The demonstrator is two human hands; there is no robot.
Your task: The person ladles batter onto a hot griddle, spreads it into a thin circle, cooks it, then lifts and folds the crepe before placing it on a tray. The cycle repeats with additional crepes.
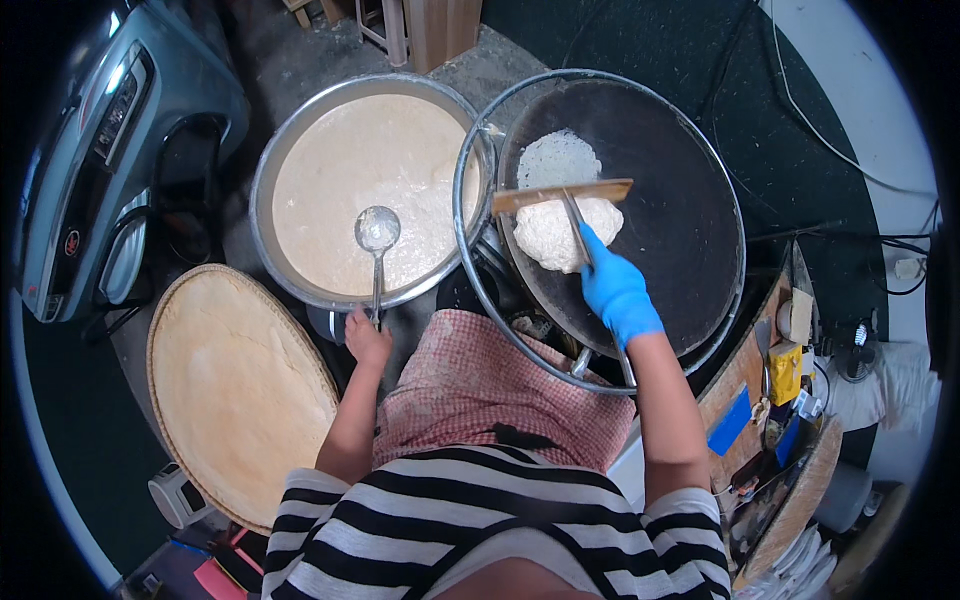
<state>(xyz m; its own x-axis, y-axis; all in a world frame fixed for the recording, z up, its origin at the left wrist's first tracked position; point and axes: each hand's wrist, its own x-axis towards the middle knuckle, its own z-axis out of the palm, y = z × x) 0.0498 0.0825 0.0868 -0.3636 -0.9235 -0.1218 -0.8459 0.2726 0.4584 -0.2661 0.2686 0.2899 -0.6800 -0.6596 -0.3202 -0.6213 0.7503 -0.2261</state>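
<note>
My bare left hand (368, 337) is closed round the handle of a metal ladle (378, 230). The ladle's bowl lies at the surface of the pale batter (330, 160) that fills a wide metal basin (262, 205). In a blue glove, my right hand (615, 290) grips the long handle of a wooden batter spreader (600, 190). Its blade sits across a round dark griddle (680, 180). A thick mound of batter (570, 235) lies on the near side of the blade. Beyond the blade is a thin, lacy patch of batter (558, 160) on the griddle.
A metal ring (462, 215) surrounds the griddle and overlaps the basin's right rim. To the left leans a stack of round flat breads (235, 390) in a shallow round tray. A grey scooter (130, 140) stands at far left. A cluttered wooden board (745, 430) is at right.
</note>
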